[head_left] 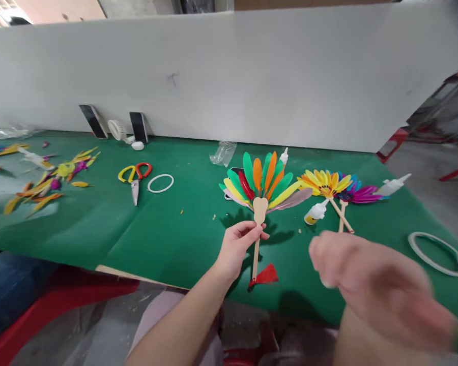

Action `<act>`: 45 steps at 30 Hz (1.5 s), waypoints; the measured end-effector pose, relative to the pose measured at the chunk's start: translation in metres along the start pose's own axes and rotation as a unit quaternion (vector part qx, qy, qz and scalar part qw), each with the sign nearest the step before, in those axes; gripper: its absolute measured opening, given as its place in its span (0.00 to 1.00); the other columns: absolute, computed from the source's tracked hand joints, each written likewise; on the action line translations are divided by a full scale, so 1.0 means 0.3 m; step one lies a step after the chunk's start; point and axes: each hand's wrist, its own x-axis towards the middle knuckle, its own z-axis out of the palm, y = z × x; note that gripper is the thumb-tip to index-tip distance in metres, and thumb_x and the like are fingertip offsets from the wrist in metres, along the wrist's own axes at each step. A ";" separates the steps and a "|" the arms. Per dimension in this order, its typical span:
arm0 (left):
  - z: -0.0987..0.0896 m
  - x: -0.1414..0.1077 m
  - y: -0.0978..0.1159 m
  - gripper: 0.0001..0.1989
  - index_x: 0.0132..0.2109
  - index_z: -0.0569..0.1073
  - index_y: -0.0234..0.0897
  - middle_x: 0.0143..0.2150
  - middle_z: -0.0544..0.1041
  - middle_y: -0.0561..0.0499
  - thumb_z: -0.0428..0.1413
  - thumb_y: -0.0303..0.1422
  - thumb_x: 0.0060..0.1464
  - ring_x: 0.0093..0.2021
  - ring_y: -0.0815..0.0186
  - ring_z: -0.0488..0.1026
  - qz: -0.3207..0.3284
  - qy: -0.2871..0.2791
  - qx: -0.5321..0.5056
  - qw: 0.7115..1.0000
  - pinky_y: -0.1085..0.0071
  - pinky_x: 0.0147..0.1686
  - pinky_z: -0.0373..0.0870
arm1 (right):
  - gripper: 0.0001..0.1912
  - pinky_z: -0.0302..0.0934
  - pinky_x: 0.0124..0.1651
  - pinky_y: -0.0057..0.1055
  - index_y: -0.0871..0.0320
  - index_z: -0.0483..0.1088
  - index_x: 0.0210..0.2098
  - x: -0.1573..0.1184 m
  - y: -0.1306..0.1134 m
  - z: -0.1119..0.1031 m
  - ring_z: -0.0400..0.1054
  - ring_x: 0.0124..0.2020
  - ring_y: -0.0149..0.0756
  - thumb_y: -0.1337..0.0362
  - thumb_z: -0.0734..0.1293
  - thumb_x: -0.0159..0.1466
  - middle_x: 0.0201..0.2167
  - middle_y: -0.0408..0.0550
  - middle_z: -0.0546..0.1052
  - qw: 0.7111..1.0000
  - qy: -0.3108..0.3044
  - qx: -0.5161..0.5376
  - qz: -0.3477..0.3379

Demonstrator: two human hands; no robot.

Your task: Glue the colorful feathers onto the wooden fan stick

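Green felt covers the table (168, 239). At centre frame the left hand (238, 246) pinches the wooden stick of a feather fan (265, 185), keeping its coloured feathers upright and spread, red tassel (266, 276) dangling. Lower right, the right hand (370, 284) is blurred, apparently empty; its grip cannot be told. Glue bottle (316, 212) lies just beside.

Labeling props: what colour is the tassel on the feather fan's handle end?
Red. The tassel hangs at the bottom of the feather fan held in the left hand; head view.
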 end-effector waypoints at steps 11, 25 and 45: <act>-0.036 0.003 0.023 0.09 0.32 0.75 0.33 0.27 0.77 0.50 0.58 0.35 0.43 0.33 0.64 0.73 0.025 0.001 0.023 0.999 0.69 0.39 0.66 | 0.14 0.60 0.32 0.28 0.58 0.69 0.31 0.252 0.145 0.183 0.66 0.29 0.32 0.54 0.63 0.54 0.28 0.46 0.73 0.981 -0.029 -0.045 0.185; -0.051 0.011 0.011 0.09 0.27 0.75 0.34 0.29 0.74 0.50 0.59 0.36 0.41 0.31 0.67 0.69 0.104 0.015 0.099 0.989 0.73 0.33 0.66 | 0.13 0.61 0.38 0.30 0.57 0.70 0.31 0.245 0.175 0.236 0.66 0.32 0.31 0.57 0.68 0.49 0.28 0.44 0.74 0.979 -0.031 0.109 0.169; -0.054 0.011 -0.002 0.10 0.24 0.73 0.34 0.24 0.72 0.52 0.57 0.38 0.43 0.28 0.68 0.66 0.111 0.013 0.145 0.983 0.73 0.30 0.63 | 0.10 0.60 0.37 0.30 0.57 0.70 0.23 0.250 0.193 0.256 0.65 0.31 0.32 0.59 0.71 0.44 0.25 0.43 0.73 0.974 0.041 0.135 0.179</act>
